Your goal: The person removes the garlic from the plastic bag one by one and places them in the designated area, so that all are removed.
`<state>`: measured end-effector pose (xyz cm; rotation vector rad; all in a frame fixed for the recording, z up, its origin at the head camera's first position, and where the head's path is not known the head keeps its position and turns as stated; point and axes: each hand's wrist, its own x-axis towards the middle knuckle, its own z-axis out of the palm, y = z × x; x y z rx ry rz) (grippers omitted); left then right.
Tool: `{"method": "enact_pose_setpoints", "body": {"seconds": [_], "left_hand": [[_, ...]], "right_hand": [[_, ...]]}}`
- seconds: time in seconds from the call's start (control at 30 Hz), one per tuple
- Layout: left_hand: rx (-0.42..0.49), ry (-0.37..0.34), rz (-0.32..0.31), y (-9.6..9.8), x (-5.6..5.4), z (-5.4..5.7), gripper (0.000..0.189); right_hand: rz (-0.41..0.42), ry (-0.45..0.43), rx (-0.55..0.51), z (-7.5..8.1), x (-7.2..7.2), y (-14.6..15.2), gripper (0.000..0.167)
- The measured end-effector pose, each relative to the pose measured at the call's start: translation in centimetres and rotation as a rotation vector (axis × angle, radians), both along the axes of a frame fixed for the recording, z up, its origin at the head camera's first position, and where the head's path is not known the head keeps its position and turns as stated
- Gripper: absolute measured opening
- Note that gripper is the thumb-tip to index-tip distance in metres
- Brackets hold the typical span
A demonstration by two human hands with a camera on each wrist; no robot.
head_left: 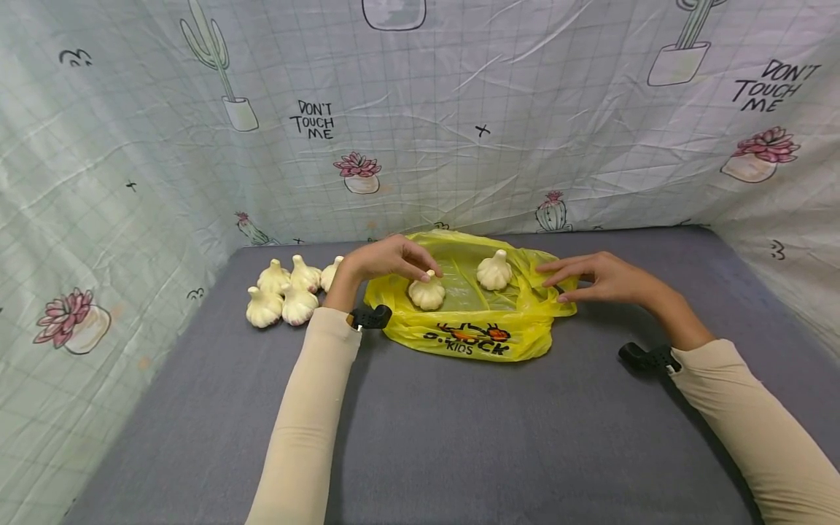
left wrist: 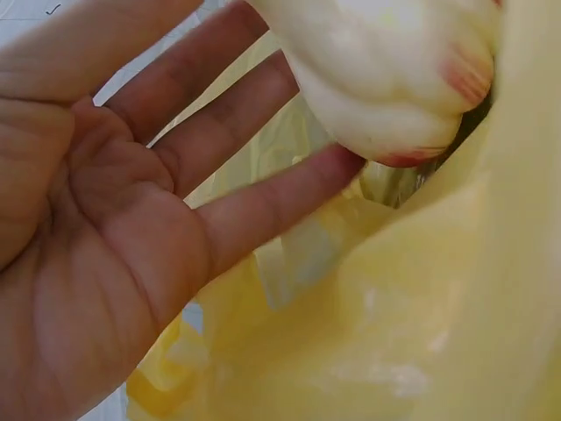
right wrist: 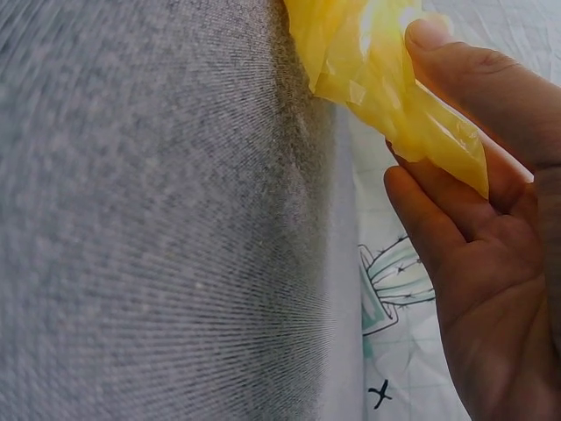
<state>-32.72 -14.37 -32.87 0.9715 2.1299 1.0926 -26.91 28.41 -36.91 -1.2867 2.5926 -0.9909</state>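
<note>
A yellow plastic bag (head_left: 469,339) with printed lettering lies on its side, its mouth spread wide. Over its left part, my left hand (head_left: 383,260) holds a garlic bulb (head_left: 426,293) by the stem, between thumb and fingers. The left wrist view shows the same bulb (left wrist: 386,79) close up, purple streaks at its base. Another garlic bulb (head_left: 494,271) sits inside the bag toward the right. My right hand (head_left: 607,278) pinches the bag's right edge, thumb on one side and fingers on the other; a crumpled yellow flap (right wrist: 386,96) of it shows in the right wrist view.
Several more garlic bulbs (head_left: 298,302) stand grouped left of the bag, one partly hidden behind my left wrist. Everything rests on a grey cloth-covered table (head_left: 485,437). A pale curtain (head_left: 420,95) with cactus drawings hangs behind and along the sides.
</note>
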Motion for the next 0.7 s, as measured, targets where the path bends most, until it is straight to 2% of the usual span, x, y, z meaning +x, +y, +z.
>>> {"method": "enact_pose_setpoints", "body": {"seconds": [0.23,0.43,0.63,0.7], "left_hand": [[0.012,-0.026,-0.046,0.32,-0.09,-0.19,0.031],[0.009,-0.061,-0.058,0.39,-0.04,-0.36,0.026],[0.02,-0.1,-0.002,0.05,0.51,0.13,0.022],[0.026,-0.09,0.024,-0.17,0.8,0.47,0.025]], "right_hand": [[-0.003,0.009,0.007,0.01,0.09,0.04,0.034],[-0.015,0.006,0.013,-0.08,0.02,0.05,0.035],[-0.011,0.007,0.006,-0.05,0.05,0.11,0.035],[-0.01,0.003,0.008,-0.04,0.1,0.12,0.035]]}}
